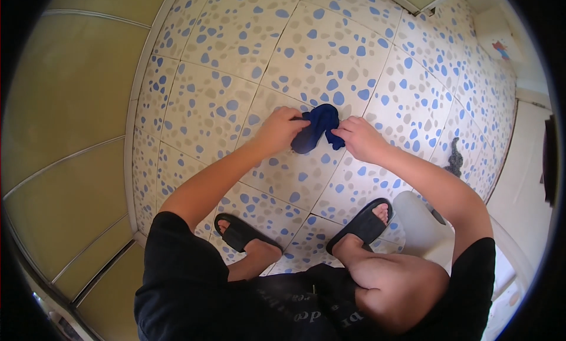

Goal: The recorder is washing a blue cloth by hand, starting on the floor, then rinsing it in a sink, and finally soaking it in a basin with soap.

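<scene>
A crumpled dark blue cloth (325,119) is held out in front of me over the tiled floor. It bends into a loop, with one rounded end hanging low on the left. My left hand (283,127) pinches its left side between thumb and fingers. On the right, my right hand (361,137) grips the shorter end with its fingertips. Whether the cloth touches the floor, I cannot tell.
Patterned floor tiles (230,133) spread beneath. Both feet wear black slides (362,223). A light grey plastic piece (415,226) stands by the right foot. Beyond it lies a dark grey cloth-like thing (455,158). Yellowish panels (66,106) line the left.
</scene>
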{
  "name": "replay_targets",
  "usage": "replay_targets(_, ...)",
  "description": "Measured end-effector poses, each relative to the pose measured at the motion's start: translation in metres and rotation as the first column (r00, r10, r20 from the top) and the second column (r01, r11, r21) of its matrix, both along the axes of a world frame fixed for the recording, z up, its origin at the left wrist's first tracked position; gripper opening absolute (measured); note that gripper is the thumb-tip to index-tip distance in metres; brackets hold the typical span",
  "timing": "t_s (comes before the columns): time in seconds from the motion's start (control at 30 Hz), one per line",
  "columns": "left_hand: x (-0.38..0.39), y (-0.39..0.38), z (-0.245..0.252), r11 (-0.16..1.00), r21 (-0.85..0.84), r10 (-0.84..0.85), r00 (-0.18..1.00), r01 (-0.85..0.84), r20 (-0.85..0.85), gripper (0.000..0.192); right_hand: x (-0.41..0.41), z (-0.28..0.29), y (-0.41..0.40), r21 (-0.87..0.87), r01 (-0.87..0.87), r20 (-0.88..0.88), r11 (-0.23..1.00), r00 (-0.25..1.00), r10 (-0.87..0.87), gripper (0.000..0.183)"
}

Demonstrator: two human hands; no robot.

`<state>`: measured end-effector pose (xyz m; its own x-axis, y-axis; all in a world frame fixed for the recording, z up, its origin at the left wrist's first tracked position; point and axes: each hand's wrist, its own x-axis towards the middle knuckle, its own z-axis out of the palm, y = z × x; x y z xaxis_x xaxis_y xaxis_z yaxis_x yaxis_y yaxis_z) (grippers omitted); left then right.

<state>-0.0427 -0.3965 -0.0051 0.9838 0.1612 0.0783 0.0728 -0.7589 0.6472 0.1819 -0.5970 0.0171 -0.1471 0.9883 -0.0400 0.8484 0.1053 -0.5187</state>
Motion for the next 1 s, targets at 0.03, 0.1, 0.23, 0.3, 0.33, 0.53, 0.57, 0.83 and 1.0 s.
replay_targets(0.03,0.0,0.006,0.004,1.0,-0.003,-0.002,1.0,0.002,0.002,0.036,0.001,0.008,-0.001,-0.001,0.004,-0.067,1.0,0.998,-0.004,0.046)
replay_targets(0.1,0.007,0.025,0.013,0.893,-0.297,0.341,0.939,-0.337,-0.041,0.036,0.02,0.024,0.017,0.177,0.139,-0.181,0.974,0.978,-0.107,0.037)
replay_targets(0.23,0.05,0.093,0.049,0.827,-0.226,0.549,0.827,-0.516,0.119,0.03,0.078,0.051,0.071,0.288,0.374,-0.047,0.881,0.925,-0.377,0.033)
replay_targets(0.3,0.063,0.124,0.048,0.801,-0.049,0.586,0.765,-0.596,0.266,0.028,0.104,0.042,0.105,0.333,0.384,0.035,0.861,0.907,-0.419,0.037)
replay_targets(0.33,0.069,0.133,0.046,0.798,-0.084,0.598,0.766,-0.597,0.235,0.031,0.113,0.035,0.117,0.317,0.377,0.072,0.87,0.906,-0.418,0.041)
replay_targets(0.53,0.038,0.127,-0.004,0.835,0.242,0.497,0.866,-0.493,0.049,0.043,0.081,-0.01,0.139,0.077,0.394,0.251,0.916,0.881,-0.4,0.055)
replay_targets(0.57,0.029,0.117,-0.006,0.837,0.294,0.493,0.869,-0.462,-0.036,0.044,0.072,-0.014,0.13,0.037,0.41,0.274,0.912,0.873,-0.404,0.057)
replay_targets(0.83,-0.079,0.043,0.011,0.926,0.214,0.357,0.909,-0.312,-0.216,0.045,-0.005,0.0,0.04,-0.111,0.079,0.195,0.991,0.979,-0.056,0.053)
replay_targets(1.0,-0.107,0.039,0.032,0.96,-0.093,0.214,0.903,-0.266,-0.372,0.038,-0.021,0.018,0.009,-0.227,0.095,-0.036,0.969,0.994,-0.105,0.049)
